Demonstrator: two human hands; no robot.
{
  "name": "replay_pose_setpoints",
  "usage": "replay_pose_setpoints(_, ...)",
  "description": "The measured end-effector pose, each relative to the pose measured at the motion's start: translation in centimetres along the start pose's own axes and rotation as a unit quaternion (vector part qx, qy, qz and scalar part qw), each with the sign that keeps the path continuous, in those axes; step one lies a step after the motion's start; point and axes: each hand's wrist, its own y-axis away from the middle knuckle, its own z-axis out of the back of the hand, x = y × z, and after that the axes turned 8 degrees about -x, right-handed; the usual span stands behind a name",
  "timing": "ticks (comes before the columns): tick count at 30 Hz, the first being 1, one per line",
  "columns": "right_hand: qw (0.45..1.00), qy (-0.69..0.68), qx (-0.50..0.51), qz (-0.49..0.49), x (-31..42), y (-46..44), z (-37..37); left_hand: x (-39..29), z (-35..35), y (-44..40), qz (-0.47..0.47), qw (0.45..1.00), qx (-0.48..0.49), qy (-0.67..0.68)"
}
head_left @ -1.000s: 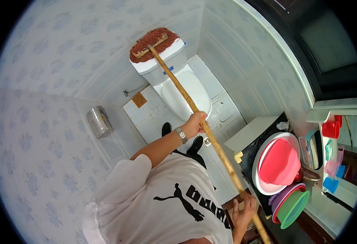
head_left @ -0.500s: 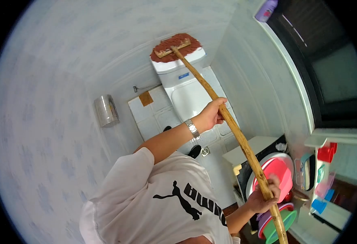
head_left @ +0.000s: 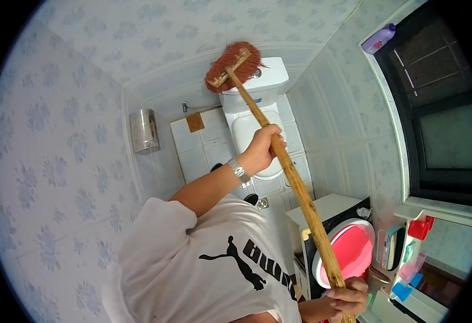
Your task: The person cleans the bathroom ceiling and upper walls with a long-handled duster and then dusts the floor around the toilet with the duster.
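A mop with a long wooden handle runs diagonally across the view. Its reddish-brown head lies over the left part of the white toilet tank, near the wall, and the flush button shows beside it. My left hand, with a metal watch on the wrist, is closed round the middle of the handle, above the toilet bowl. Near the handle's lower end, my right hand is wrapped round the wood, beside a pink basin.
A metal paper holder is on the left wall. At the right are a cabinet, a shelf with red cups and a window with a purple bottle on its ledge. A floor drain lies near my feet.
The mop head has shifted to the left relative to the toilet tank, uncovering the flush button. My right hand has closed round the handle and moved lower in the view.
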Motion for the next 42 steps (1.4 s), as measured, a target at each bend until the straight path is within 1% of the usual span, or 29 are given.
replay_pose_setpoints(1,0.996,0.002,0.087,0.015,0.3,-1.1,0.3,0.0,0.6,0.5,0.000,1.000,-0.001,0.003)
replay_pose_setpoints(2,0.994,-0.042,0.082,0.060,-0.7,-1.5,-0.3,-0.2,1.2,0.8,-0.008,0.999,-0.033,0.029)
replay_pose_setpoints(3,0.994,-0.043,0.086,0.060,-1.3,-2.4,-0.5,-0.5,1.7,1.1,-0.016,0.996,-0.065,0.055)
replay_pose_setpoints(4,0.983,-0.060,0.139,0.102,-1.9,-3.7,-1.1,-1.0,2.1,1.8,-0.014,0.995,-0.092,0.047)
replay_pose_setpoints(5,0.968,-0.077,0.191,0.145,-2.2,-4.6,-1.7,-1.3,2.6,1.5,-0.016,0.994,-0.093,0.052)
replay_pose_setpoints(7,0.991,-0.028,0.108,0.076,-1.2,-5.2,-4.7,-1.9,3.8,0.3,-0.013,0.984,-0.154,0.092)
replay_pose_setpoints(9,0.983,-0.024,0.147,0.106,-2.2,-6.2,-5.9,-2.2,4.5,-0.5,-0.012,0.980,-0.173,0.092)
replay_pose_setpoints(10,0.983,-0.027,0.149,0.107,-2.6,-5.8,-6.3,-2.2,4.7,-0.8,-0.027,0.983,-0.162,0.084)
replay_pose_setpoints(12,0.989,-0.046,0.114,0.085,-3.5,-4.9,-7.0,-2.2,5.4,-1.5,-0.042,0.984,-0.152,0.077)
replay_pose_setpoints(13,0.988,-0.046,0.115,0.087,-3.5,-5.0,-7.4,-2.3,5.8,-2.1,-0.037,0.983,-0.167,0.073)
replay_pose_setpoints(15,0.988,-0.028,0.148,0.022,-3.4,-5.3,-8.6,-2.4,7.0,-3.7,-0.032,0.981,-0.180,0.069)
replay_pose_setpoints(16,0.985,-0.016,0.170,0.008,-3.2,-6.0,-9.2,-2.4,7.7,-4.2,-0.016,0.980,-0.182,0.073)
replay_pose_setpoints(17,0.986,-0.018,0.168,0.007,-3.4,-6.2,-9.7,-2.5,8.3,-4.8,-0.001,0.980,-0.184,0.076)
replay_pose_setpoints(19,0.983,-0.020,0.181,-0.018,-4.1,-6.1,-10.8,-2.6,9.3,-5.8,0.003,0.978,-0.196,0.070)
replay_pose_setpoints(20,0.986,-0.038,0.162,-0.005,-4.8,-6.4,-11.7,-2.7,9.6,-6.2,0.007,0.982,-0.183,0.041)
replay_pose_setpoints(21,0.986,-0.038,0.163,-0.007,-4.9,-6.7,-12.1,-2.6,10.0,-6.7,0.012,0.985,-0.170,0.014)
replay_pose_setpoints(24,0.985,-0.027,0.151,-0.080,-5.6,-7.6,-13.2,-2.4,11.7,-10.2,0.026,0.984,-0.176,0.026)
replay_pose_setpoints(25,0.984,-0.030,0.156,-0.083,-5.7,-7.8,-13.6,-2.2,12.1,-10.7,0.028,0.983,-0.181,0.030)
replay_pose_setpoints(27,0.973,-0.013,0.200,-0.113,-6.1,-8.4,-14.5,-2.2,12.6,-11.9,0.000,0.974,-0.226,0.011)
replay_pose_setpoints(31,0.975,-0.010,0.202,-0.095,-6.8,-8.0,-16.2,-1.1,14.7,-12.3,0.029,0.971,-0.237,0.002)
replay_pose_setpoints(32,0.974,-0.010,0.203,-0.096,-7.0,-8.0,-16.3,-0.5,14.9,-12.4,0.044,0.972,-0.229,0.019)
replay_pose_setpoints(34,0.974,-0.017,0.190,-0.118,-7.2,-8.0,-16.4,1.0,15.3,-12.6,0.060,0.973,-0.221,0.040)
replay_pose_setpoints(36,0.973,-0.019,0.194,-0.121,-7.6,-7.6,-16.2,2.3,15.8,-12.9,0.101,0.968,-0.229,0.023)
replay_pose_setpoints(39,0.972,-0.025,0.193,-0.133,-7.3,-7.6,-16.1,2.7,15.5,-11.6,0.112,0.964,-0.238,0.030)
replay_pose_setpoints(40,0.972,-0.026,0.190,-0.138,-7.2,-7.7,-16.1,2.9,15.6,-11.7,0.101,0.965,-0.240,0.027)
replay_pose_setpoints(42,0.972,-0.031,0.195,-0.126,-7.4,-7.3,-16.0,3.0,16.1,-12.1,0.098,0.967,-0.232,0.043)
